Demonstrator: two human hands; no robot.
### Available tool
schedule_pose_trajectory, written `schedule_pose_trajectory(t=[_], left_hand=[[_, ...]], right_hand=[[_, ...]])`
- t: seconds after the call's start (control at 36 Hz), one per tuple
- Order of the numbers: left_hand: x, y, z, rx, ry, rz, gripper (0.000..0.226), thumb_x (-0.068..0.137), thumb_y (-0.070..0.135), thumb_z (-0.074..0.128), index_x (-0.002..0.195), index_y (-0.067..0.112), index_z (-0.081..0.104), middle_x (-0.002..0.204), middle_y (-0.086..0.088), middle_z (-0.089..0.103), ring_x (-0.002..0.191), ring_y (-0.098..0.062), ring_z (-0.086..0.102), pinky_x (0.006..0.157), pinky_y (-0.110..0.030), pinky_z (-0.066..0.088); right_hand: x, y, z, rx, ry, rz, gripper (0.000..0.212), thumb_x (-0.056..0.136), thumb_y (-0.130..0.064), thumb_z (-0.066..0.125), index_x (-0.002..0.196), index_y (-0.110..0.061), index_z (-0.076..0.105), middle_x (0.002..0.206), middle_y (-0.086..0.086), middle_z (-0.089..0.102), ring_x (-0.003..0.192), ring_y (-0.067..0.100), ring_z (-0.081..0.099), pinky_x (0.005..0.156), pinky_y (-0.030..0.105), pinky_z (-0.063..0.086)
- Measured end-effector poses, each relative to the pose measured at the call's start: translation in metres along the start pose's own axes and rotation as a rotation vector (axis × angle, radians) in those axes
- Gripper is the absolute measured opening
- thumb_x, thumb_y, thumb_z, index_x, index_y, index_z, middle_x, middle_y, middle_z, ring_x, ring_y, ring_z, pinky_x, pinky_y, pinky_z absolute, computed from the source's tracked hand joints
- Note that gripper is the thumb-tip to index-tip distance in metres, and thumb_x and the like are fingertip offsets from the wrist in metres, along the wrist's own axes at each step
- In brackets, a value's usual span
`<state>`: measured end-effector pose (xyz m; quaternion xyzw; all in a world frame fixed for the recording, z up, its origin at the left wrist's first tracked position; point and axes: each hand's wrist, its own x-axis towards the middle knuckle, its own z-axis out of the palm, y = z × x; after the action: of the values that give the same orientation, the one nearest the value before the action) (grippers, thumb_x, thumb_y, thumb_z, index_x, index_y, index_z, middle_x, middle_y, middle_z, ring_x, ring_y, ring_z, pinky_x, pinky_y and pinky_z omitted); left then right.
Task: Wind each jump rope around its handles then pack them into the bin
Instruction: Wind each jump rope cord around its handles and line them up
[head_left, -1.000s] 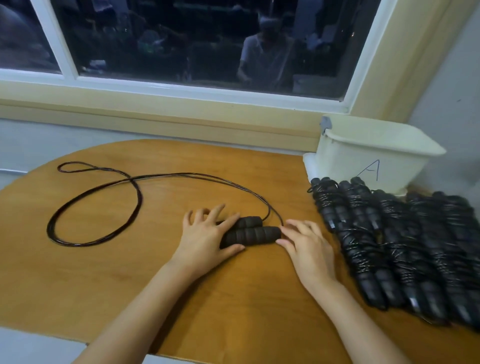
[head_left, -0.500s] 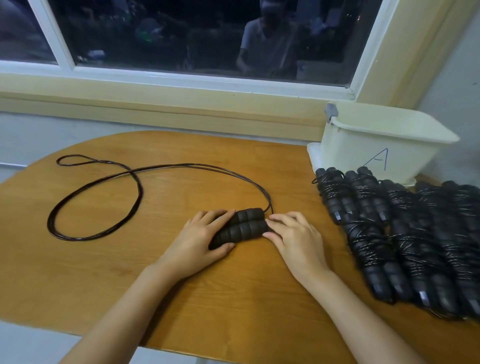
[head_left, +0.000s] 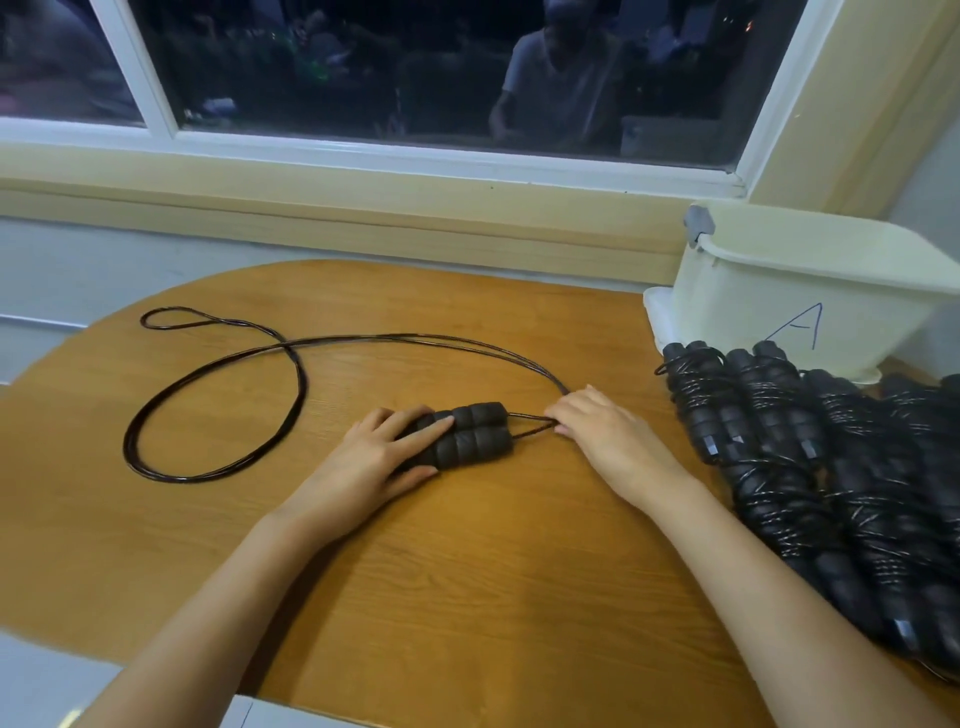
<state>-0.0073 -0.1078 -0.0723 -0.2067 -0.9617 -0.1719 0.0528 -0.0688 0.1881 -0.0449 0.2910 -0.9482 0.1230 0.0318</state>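
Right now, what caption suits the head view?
Left hand presses paired handles; right hand pinches the cord beside wound ropes and bin.

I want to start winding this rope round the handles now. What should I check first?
1. Handles side by side, ends even: ok.
2. Left hand holding the handles down on the table: ok, its fingers lie flat across them.
3. Right hand has the rope where it leaves the handles: ok, its fingers curl onto it there.
4. Rope free of knots: cannot tell; it crosses itself once in a big loop on the left.
5. Rope clear of the wound pile: ok, the pile lies apart on the right.
6. Room in the bin: cannot tell, its inside is hidden.
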Motion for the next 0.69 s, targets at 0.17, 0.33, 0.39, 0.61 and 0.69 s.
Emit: schedule_pose_trajectory(t=[0.17, 0.33, 0.39, 0.61, 0.69], left_hand=[[0.011, -0.02, -0.001, 0.015, 0.02, -0.071, 0.063, 0.093, 0.066, 0.025, 0.152, 0.045, 0.021, 0.15, 0.007, 0.034, 0.124, -0.012, 0.036, 0.105, -0.04, 0.041], [0.028, -0.013, 0.002, -0.057, 0.061, -0.123, 0.066, 0.091, 0.071, 0.028, 0.151, 0.043, 0.027, 0.149, 0.006, 0.039, 0.123, -0.014, 0.039, 0.105, -0.042, 0.041], [0.038, -0.003, 0.005, -0.127, 0.101, -0.156, 0.06, 0.095, 0.06, 0.042, 0.15, 0.039, 0.032, 0.15, 0.004, 0.041, 0.124, -0.016, 0.04, 0.107, -0.043, 0.039], [0.061, 0.04, 0.021, -0.157, 0.242, -0.238, 0.042, 0.088, 0.036, 0.07, 0.13, 0.034, 0.062, 0.146, 0.012, 0.05, 0.118, -0.021, 0.052, 0.098, -0.041, 0.046], [0.06, 0.044, 0.022, -0.108, 0.264, -0.241, 0.042, 0.088, 0.036, 0.07, 0.129, 0.031, 0.063, 0.146, 0.012, 0.05, 0.116, -0.023, 0.054, 0.093, -0.043, 0.05]], right_hand=[[0.009, 0.003, 0.016, -0.069, 0.174, 0.004, 0.028, 0.103, -0.03, 0.048, 0.09, -0.01, 0.062, 0.085, 0.001, 0.059, 0.093, 0.022, 0.056, 0.09, 0.036, 0.047], [-0.005, 0.011, 0.011, -0.223, 0.406, -0.002, 0.023, 0.086, -0.03, 0.071, 0.071, -0.015, 0.061, 0.061, -0.005, 0.059, 0.051, 0.018, 0.058, 0.05, 0.022, 0.032], [-0.011, 0.011, 0.009, -0.227, 0.457, 0.028, 0.019, 0.085, -0.028, 0.073, 0.074, -0.013, 0.065, 0.064, -0.003, 0.059, 0.048, 0.018, 0.056, 0.045, 0.02, 0.029], [-0.035, -0.01, 0.023, -0.125, 0.448, 0.103, 0.012, 0.081, -0.02, 0.078, 0.084, -0.011, 0.07, 0.07, -0.002, 0.063, 0.055, 0.013, 0.059, 0.046, 0.016, 0.037], [-0.044, -0.021, 0.03, -0.088, 0.449, 0.111, 0.014, 0.084, -0.029, 0.07, 0.081, -0.016, 0.067, 0.068, -0.006, 0.062, 0.058, 0.011, 0.058, 0.042, 0.023, 0.046]])
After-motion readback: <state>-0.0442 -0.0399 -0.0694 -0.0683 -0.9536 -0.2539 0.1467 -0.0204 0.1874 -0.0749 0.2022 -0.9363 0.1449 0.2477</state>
